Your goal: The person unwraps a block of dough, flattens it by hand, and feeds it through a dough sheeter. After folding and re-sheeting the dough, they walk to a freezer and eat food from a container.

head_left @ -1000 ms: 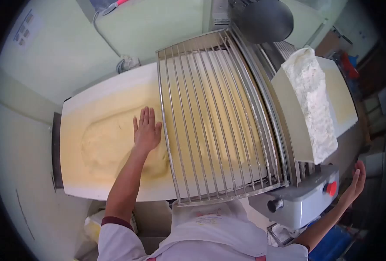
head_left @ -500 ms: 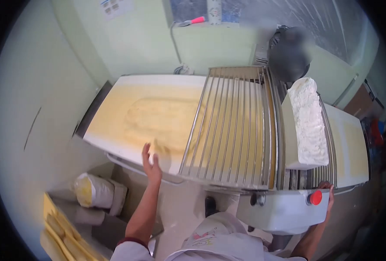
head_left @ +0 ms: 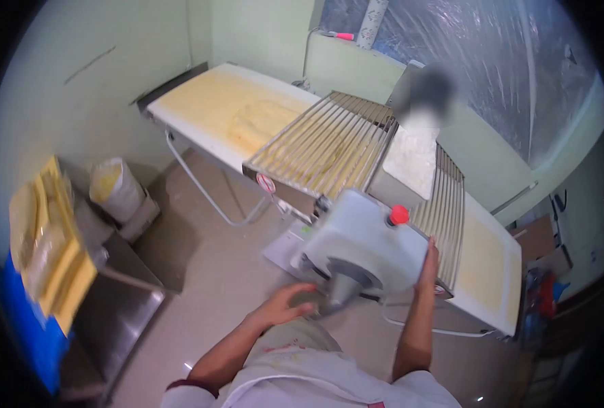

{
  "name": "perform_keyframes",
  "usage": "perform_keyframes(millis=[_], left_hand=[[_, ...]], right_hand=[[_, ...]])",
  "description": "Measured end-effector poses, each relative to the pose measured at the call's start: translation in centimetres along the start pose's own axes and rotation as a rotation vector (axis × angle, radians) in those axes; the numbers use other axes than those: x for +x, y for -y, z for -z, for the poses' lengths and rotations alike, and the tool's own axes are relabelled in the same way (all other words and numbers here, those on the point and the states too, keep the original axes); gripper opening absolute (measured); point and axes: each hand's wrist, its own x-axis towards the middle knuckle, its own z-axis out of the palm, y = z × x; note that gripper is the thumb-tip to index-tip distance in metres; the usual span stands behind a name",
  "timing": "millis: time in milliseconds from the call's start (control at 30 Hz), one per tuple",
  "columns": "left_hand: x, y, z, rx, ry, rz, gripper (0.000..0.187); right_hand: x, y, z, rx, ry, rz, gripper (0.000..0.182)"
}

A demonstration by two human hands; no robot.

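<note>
A dough sheeter stands before me, with its grey housing [head_left: 377, 238] and red stop button [head_left: 398, 215] facing me. My right hand [head_left: 429, 266] lies along the right side of this housing, fingers stretched up against it; part of the hand is hidden. Below the housing, my left hand [head_left: 285, 304] has fingers and thumb bent around a dark, blurred knob [head_left: 310, 299] beside a grey cone-shaped part [head_left: 343, 291]. A flat sheet of dough [head_left: 264, 119] lies on the left belt, partly under the metal bar guard [head_left: 322, 139].
A white tub of flour [head_left: 411, 156] sits on top of the sheeter. The right belt [head_left: 489, 255] slopes away. To the left are a steel table [head_left: 128, 316], a yellow rack [head_left: 60, 251] and an open white sack [head_left: 115, 190]. A plastic-covered window [head_left: 465, 75] is behind.
My left hand has moved from above the belt's front edge down to beneath the housing. My view has turned and shifted, showing more floor. My right hand stays at the housing's right side.
</note>
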Motion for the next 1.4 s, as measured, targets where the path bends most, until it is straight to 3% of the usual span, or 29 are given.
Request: perform_keyframes(millis=[33, 133, 233, 400, 567, 700, 800, 867, 933, 1033, 1100, 1167, 1233, 1300, 1400], left_hand=[[-0.2, -1.1, -2.6, 0.13, 0.037, -0.126, 0.039], [-2.0, 1.0, -9.5, 0.183, -0.21, 0.297, 0.036], [-1.8, 0.7, -11.3, 0.071, -0.486, 0.19, 0.035], [-1.9, -1.4, -14.9, -0.192, -0.563, 0.522, 0.043], [-1.6, -2.4, -15.9, -0.347, -0.617, 0.474, 0.05], [-2.1, -0.8, -16.3, -0.534, -0.557, 0.375, 0.052], [-1.7, -2.9, -16.7, -0.594, -0.665, 0.26, 0.061], [-1.7, -2.3, -16.6, -0.531, -0.656, 0.273, 0.058], [-2.3, -2.0, -16.4, -0.526, -0.617, 0.363, 0.058], [-2.3, -1.3, -17.2, -0.519, -0.744, 0.393, 0.058], [-2.2, -0.8, -17.4, -0.518, -0.767, 0.369, 0.059], [-2.1, -1.2, -17.6, -0.515, -0.782, 0.356, 0.06], [-2.0, -0.8, -17.6, -0.524, -0.784, 0.343, 0.06], [-2.1, -0.1, -17.5, -0.543, -0.779, 0.31, 0.059], [-2.2, 0.1, -17.5, -0.554, -0.774, 0.315, 0.058]], right_hand=[[0.4, -0.4, 0.5, 0.049, 0.112, 0.005, 0.052], [0.5, -0.3, -0.1, 0.262, 0.269, -0.003, 0.049], [-0.1, 1.4, -0.9, 0.242, 0.268, 0.021, 0.048], [-0.5, 2.0, -0.3, 0.182, 0.352, 0.027, 0.047], [1.4, 0.5, 0.4, 0.113, 0.433, 0.06, 0.053], [1.3, 0.5, 0.6, 0.086, 0.448, 0.097, 0.048], [1.2, 0.8, 0.6, 0.103, 0.481, 0.128, 0.043], [0.7, 0.7, 0.4, 0.186, 0.503, 0.132, 0.04], [2.8, -2.2, 0.0, 0.075, 0.472, 0.151, 0.045], [1.8, -1.0, 0.6, -0.074, 0.446, 0.211, 0.045], [0.3, 0.2, 0.7, -0.117, 0.406, 0.473, 0.036], [-1.7, 3.4, 1.4, -0.135, 0.217, 1.051, 0.035], [-2.8, 5.7, 1.7, -0.04, 0.371, 1.164, 0.038], [-2.7, 7.2, 1.6, -0.238, 0.68, 1.28, 0.042], [-3.1, 8.4, 0.1, -0.195, 0.673, 1.231, 0.036]])
